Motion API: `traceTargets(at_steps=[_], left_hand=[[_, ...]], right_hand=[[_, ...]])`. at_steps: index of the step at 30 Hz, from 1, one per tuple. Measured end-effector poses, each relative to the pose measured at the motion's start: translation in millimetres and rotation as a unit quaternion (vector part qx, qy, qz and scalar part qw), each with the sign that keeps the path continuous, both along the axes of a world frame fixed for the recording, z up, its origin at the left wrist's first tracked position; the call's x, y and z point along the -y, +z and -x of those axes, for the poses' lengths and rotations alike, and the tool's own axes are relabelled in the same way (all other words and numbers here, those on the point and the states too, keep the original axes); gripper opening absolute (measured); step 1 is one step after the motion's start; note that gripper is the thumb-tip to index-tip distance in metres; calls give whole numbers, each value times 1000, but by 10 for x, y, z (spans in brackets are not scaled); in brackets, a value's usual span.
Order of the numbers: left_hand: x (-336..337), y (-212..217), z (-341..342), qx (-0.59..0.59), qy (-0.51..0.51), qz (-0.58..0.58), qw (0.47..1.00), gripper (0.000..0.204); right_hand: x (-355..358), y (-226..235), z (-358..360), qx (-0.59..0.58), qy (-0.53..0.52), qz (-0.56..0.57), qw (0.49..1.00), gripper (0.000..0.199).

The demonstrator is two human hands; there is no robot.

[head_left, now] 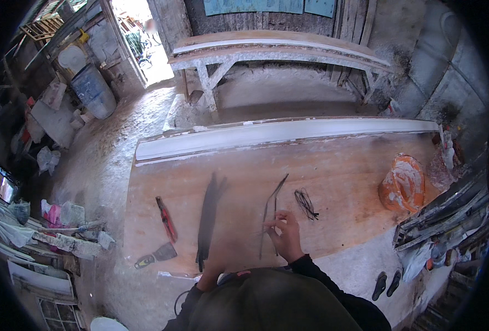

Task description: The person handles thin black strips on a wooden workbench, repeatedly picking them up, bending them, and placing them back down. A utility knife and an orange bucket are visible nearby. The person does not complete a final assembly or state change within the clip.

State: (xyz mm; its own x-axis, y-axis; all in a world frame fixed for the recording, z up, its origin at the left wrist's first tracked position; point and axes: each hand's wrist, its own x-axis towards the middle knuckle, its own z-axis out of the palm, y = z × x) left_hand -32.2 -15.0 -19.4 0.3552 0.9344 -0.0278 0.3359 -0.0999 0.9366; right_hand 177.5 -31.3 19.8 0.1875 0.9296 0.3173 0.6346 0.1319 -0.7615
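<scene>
My right hand (286,237) is over the near middle of the wooden table (332,165), its fingers pinched on a thin dark strand (277,190) that is bent near its far end. My left hand (217,261) is smeared by motion at the table's near edge, so its fingers cannot be made out. Close to it lies a long bundle of dark strands (207,220), blurred toward its far end. Right of my right hand rests a small loose coil of dark strands (306,204). On the left are a red-handled tool (166,219) and a putty knife (157,256).
A long white plaster moulding (283,132) lies along the table's far edge. An orange, plaster-smeared bucket (403,185) sits at the right end. Beyond stands a plaster-stained bench (288,52). Dark sandals (387,286) are on the floor at right; a blue barrel (93,91) stands far left.
</scene>
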Motion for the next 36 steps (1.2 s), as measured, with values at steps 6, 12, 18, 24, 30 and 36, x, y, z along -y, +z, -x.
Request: traceTargets(at_steps=[6, 12, 18, 24, 30, 36], left_hand=[[-248, -107, 179, 10, 146, -21, 989, 13], [-476, 298, 136, 277, 178, 181, 927, 7], [-501, 233, 48, 77, 59, -75, 992, 5], [-374, 125, 18, 129, -187, 83, 970, 10], [-528, 39, 220, 118, -139, 128, 975, 12], [-811, -162, 210, 63, 29, -9, 998, 10]], right_hand=[[55, 268, 111, -275, 162, 110, 942, 15], [-13, 606, 256, -475, 293, 291, 778, 20], [-167, 283, 182, -536, 233, 218, 782, 4], [-311, 292, 144, -55, 91, 71, 992, 6], [-271, 115, 195, -41, -34, -26, 998, 5], [-77, 189, 86, -366, 183, 185, 893, 15]])
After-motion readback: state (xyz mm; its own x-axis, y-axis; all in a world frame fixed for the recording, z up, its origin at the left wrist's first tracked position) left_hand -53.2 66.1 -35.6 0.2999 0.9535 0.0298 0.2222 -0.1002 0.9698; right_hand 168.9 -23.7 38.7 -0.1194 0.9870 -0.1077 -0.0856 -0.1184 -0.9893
